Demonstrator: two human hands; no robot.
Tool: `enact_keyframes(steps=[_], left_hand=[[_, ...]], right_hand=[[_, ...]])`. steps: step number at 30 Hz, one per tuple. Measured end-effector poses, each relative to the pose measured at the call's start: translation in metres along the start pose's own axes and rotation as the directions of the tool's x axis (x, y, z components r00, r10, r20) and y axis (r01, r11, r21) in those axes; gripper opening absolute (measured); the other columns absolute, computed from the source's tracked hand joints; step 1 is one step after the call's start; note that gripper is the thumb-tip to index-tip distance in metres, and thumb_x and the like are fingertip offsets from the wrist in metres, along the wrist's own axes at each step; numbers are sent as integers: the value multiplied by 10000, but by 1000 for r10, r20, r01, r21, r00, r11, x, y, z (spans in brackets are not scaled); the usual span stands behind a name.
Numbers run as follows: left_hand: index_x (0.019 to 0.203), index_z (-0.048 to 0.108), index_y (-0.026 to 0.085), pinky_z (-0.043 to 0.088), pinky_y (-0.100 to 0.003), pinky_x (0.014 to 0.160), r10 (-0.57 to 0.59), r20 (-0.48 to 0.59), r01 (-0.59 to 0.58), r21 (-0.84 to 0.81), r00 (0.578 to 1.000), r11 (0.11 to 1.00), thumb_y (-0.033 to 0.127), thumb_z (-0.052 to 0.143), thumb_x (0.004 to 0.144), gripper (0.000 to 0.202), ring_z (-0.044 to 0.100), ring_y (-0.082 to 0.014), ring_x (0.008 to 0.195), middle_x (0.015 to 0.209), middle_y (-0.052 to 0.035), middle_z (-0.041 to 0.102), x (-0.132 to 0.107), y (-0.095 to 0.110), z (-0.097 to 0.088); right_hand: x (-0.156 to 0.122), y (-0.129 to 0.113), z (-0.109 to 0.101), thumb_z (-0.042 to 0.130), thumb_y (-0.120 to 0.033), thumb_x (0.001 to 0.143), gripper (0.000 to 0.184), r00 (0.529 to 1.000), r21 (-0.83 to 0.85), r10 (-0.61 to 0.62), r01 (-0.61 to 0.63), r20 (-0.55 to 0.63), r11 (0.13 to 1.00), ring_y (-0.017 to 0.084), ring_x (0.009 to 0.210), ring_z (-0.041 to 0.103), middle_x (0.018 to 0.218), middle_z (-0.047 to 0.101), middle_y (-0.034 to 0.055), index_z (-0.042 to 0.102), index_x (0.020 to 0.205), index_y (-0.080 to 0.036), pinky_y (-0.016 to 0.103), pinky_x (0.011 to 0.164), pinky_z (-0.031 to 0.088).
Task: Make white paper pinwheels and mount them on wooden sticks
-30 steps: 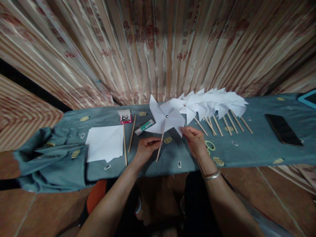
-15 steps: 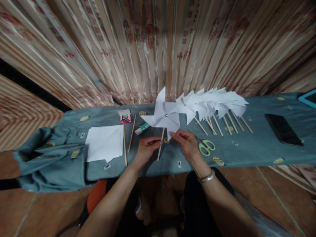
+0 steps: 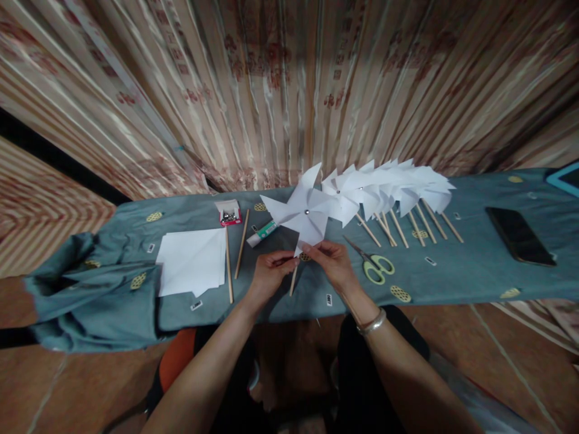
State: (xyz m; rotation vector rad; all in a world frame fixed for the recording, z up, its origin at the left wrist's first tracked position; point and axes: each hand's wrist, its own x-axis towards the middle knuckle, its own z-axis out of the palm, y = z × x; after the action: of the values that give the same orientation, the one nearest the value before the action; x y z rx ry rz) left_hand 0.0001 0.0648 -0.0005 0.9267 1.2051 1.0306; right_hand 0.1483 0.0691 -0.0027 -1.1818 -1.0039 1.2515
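A white paper pinwheel (image 3: 312,220) with a silver pin at its centre is held above the table, its wooden stick (image 3: 294,282) pointing down toward me. My left hand (image 3: 271,274) pinches this stick just below the blades. With thumb and fingers, my right hand (image 3: 332,262) grips the tip of the lowest paper blade, close beside the left fingertips. Right of my hands lie green-handled scissors (image 3: 375,265), their blades pointing up and left. Behind the pinwheel is a green and white small box (image 3: 262,233), partly covered by a blade.
Several finished pinwheels (image 3: 398,187) overlap in a row at the back right. On the left are a stack of white paper (image 3: 192,262), two loose sticks (image 3: 229,265) and a red box of pins (image 3: 230,216). A black phone (image 3: 520,236) lies on the tablecloth (image 3: 470,277) at right.
The pinwheel's blades have turned clockwise, and the lowest blade now points down toward my left fingertips. My right hand has moved left with the blade tip. My left hand has barely moved.
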Motion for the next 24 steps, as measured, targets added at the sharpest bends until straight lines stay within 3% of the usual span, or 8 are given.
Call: enact_keyframes(steps=[4, 8, 11, 15, 24], left_hand=[[692, 768, 163, 438, -233, 553, 1, -38, -2, -18, 999, 1000, 365, 877, 456, 330, 525, -99, 520, 567, 9, 668, 1, 2, -3], [693, 775, 164, 433, -234, 564, 7, -12, -8, -30, 1000, 1000, 357, 870, 475, 306, 514, -95, 529, 597, -9, 685, -1, 7, -7], [693, 781, 167, 427, -239, 561, -30, 21, 31, -21, 999, 999, 362, 871, 463, 315, 520, -101, 536, 611, -22, 694, -4, 10, -8], [672, 777, 162, 423, -243, 563, -69, 93, 68, 21, 993, 997, 374, 869, 468, 308, 516, -104, 530, 576, -19, 673, -7, 11, -7], [703, 781, 159, 424, -251, 572, -31, 38, 30, 18, 999, 999, 331, 857, 480, 292, 531, -111, 546, 604, -25, 688, -2, 6, -9]], right_hand=[[2, -2, -17, 763, -533, 671, 322, 995, -105, -86, 81, -42, 991, 140, 566, 556, 577, 673, -2, 737, 595, -221, 291, 586, 422], [10, -5, -45, 724, -532, 729, 319, 938, -107, -179, 153, -297, 982, 159, 667, 598, 653, 707, 1, 738, 615, -234, 316, 697, 454], [17, -7, -58, 783, -508, 664, 278, 893, -50, -193, 189, -407, 981, 181, 789, 624, 780, 735, 2, 764, 760, -248, 347, 810, 475], [24, -5, -55, 830, -478, 600, 314, 906, -2, -185, 199, -382, 980, 204, 907, 632, 878, 745, 15, 773, 816, -257, 385, 910, 465], [20, -5, -47, 868, -418, 511, 240, 943, 141, -60, 111, -328, 984, 164, 699, 582, 675, 696, -20, 732, 610, -247, 375, 805, 478]])
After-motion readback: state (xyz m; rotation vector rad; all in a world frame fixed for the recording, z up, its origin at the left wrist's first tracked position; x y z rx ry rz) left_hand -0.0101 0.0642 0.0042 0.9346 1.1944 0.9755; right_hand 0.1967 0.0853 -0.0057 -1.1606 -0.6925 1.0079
